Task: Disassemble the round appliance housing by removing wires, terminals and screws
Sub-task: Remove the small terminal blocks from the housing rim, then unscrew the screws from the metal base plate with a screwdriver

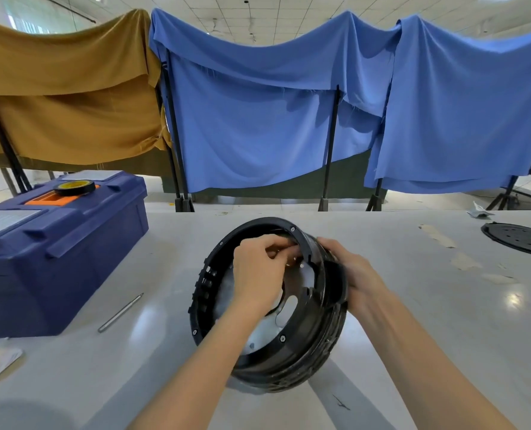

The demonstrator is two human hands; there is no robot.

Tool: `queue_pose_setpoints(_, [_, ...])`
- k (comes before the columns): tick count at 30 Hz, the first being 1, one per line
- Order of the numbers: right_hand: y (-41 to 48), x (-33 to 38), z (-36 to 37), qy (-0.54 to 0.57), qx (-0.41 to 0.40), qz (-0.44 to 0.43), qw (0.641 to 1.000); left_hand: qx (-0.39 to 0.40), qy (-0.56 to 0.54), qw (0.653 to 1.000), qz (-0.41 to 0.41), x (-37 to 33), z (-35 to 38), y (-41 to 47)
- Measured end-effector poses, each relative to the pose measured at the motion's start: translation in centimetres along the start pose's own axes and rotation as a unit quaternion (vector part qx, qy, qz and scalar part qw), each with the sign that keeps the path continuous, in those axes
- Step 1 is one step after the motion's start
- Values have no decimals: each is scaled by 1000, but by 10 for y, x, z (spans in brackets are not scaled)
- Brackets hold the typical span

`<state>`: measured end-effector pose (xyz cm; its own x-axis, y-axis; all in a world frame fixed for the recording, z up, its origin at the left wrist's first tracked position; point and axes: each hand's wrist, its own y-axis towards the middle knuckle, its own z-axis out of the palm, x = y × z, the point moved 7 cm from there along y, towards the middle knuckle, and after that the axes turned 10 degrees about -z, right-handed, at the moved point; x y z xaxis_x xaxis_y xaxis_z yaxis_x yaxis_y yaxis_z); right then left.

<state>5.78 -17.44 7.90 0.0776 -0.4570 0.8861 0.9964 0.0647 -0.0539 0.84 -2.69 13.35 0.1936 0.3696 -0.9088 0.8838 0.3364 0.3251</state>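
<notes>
The round housing [267,308] is standing tilted on its edge at the centre of the white table [413,321], open side facing the person, and the left hand [258,271] is reaching inside it, fingertips [284,248] pinching together on something small near the rim at about one o'clock; what exactly they are nipping is too small to tell, perhaps a terminal or a wire end. The right hand [351,271] is wrapping around the outer wall at three o'clock, fingers curled on the black shell and bracing it. The risk here looks plain: the housing is balancing on its curved edge, so a hard tug from the left could roll or tip it if the right grip slackens, and a small part pulled free could drop through the openings in the metal plate [289,305] inside. Over at nine o'clock, the blue toolbox [72,252] is sitting closed, contents hidden, with a roll of tape [75,186] lying on its lid. A slim metal tool [121,312] is lying loose on the table between toolbox and housing, and a round black cover [518,240] is resting at two o'clock.
</notes>
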Motion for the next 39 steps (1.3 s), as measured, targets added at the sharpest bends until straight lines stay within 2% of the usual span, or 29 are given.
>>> queue_pose_setpoints(3, [2,18,7,-15,4,-42,999,34,-122,991,-40,0,-4,4])
queue_pose_setpoints(9, [2,31,13,-40,10,-84,996,38,-120,992,-28,-4,-1,6])
queue_pose_setpoints(11, [2,37,12,-58,11,-114,992,51,-204,974,-80,2,0,3])
queue_pose_setpoints(13, [-1,47,14,-87,21,-160,983,62,-302,938,-156,5,0,3])
queue_pose_setpoints(15, [-7,59,22,-128,47,-227,964,60,-347,912,-210,5,-5,5])
queue_pose_setpoints(19, [-30,76,46,-270,118,-370,881,55,-307,914,-261,9,-20,4])
queue_pose_setpoints(22, [-47,69,61,-379,143,-411,817,43,-293,902,-313,26,-26,-3])
queue_pose_setpoints(27, [-70,42,89,-473,182,-475,719,17,-264,887,-378,61,-32,-6])
queue_pose_setpoints(30, [-81,25,101,-528,201,-504,654,40,-287,862,-416,76,-36,-10])
queue_pose_setpoints(35, [-93,-8,111,-565,263,-504,598,95,-339,804,-479,97,-40,-29])
queue_pose_setpoints(39, [-101,-20,113,-585,270,-523,558,92,-331,807,-481,113,-43,-38])
